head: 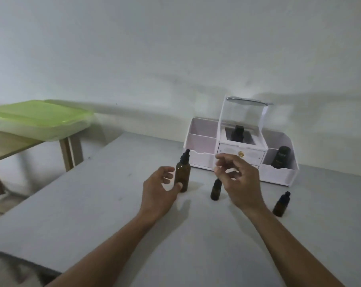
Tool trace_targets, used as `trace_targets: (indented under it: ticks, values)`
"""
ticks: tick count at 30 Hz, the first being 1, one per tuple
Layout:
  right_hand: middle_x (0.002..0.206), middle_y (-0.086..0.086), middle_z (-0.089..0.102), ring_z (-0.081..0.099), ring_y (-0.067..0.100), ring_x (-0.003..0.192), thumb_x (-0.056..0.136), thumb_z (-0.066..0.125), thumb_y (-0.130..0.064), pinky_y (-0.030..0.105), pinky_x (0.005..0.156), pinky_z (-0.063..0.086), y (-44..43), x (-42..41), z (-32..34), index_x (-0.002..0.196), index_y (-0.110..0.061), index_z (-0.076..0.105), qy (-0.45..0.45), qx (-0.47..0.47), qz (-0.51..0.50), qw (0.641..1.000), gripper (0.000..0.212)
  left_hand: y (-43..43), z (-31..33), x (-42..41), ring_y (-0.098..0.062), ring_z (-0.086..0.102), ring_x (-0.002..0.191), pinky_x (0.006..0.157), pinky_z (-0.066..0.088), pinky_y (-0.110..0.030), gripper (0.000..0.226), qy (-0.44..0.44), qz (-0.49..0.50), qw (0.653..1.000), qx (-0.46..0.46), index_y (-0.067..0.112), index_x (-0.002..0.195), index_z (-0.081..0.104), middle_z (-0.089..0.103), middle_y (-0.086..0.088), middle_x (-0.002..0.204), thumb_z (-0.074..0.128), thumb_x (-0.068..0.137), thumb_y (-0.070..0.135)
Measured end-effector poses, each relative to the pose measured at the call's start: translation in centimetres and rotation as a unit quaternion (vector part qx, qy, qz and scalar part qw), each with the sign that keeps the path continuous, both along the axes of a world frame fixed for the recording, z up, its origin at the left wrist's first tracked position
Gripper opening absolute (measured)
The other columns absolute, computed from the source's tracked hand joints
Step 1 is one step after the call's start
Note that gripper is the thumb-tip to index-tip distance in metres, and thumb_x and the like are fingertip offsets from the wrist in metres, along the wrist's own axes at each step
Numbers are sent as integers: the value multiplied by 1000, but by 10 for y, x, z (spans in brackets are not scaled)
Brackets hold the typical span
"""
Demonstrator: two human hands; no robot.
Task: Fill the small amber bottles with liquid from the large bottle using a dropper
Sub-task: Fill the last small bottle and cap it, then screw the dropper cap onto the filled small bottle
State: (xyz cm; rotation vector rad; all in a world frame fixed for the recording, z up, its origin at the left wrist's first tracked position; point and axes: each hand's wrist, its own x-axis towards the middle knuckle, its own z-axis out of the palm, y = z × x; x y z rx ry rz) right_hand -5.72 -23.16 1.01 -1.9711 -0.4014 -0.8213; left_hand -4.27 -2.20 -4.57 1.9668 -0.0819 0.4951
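Note:
The large amber bottle [182, 175] stands upright on the grey table [92, 204] with its black dropper cap on. My left hand [160, 191] is cupped just left of it, fingers relaxed, thumb tip at the bottle's base; it holds nothing. A small amber bottle [216, 189] with a black cap stands to the right, partly behind my right hand [237, 179]. That hand hovers above it with loosely curled fingers and nothing in them. A second small amber bottle [281, 204] stands farther right.
A white cosmetic organizer [202, 141] with a raised mirror stands against the wall; two dark bottles [281, 157] sit in its compartments. A wooden side table [14, 146] carrying a green-lidded plastic box [39, 118] is at the left.

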Motion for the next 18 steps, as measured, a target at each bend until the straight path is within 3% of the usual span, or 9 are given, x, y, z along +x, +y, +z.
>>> trace_targets:
  ticks: [8,14,18]
  values:
    - [108,-14,68,65,-1,95,89,72,-25,4,74,42,53,58,6,123,-25,65,118,-52,11,992,34,6,-3,47,-11,62,103,85,51,-22,65,46,-69,996,-20,27,130,57,63,10,119,85,72,33]
    - [95,-13,72,65,-6,89,90,71,-22,9,82,47,59,74,-6,117,-24,71,129,-67,15,989,27,2,-15,55,-3,69,97,91,56,-24,53,52,-131,990,-33,25,127,62,72,12,108,81,78,32]
    - [109,-16,66,59,-8,97,98,60,-19,2,78,40,64,76,-14,132,-29,61,140,-68,39,987,36,2,-17,56,-5,70,93,83,56,-19,52,48,-144,987,-48,22,129,62,72,7,109,80,80,28]
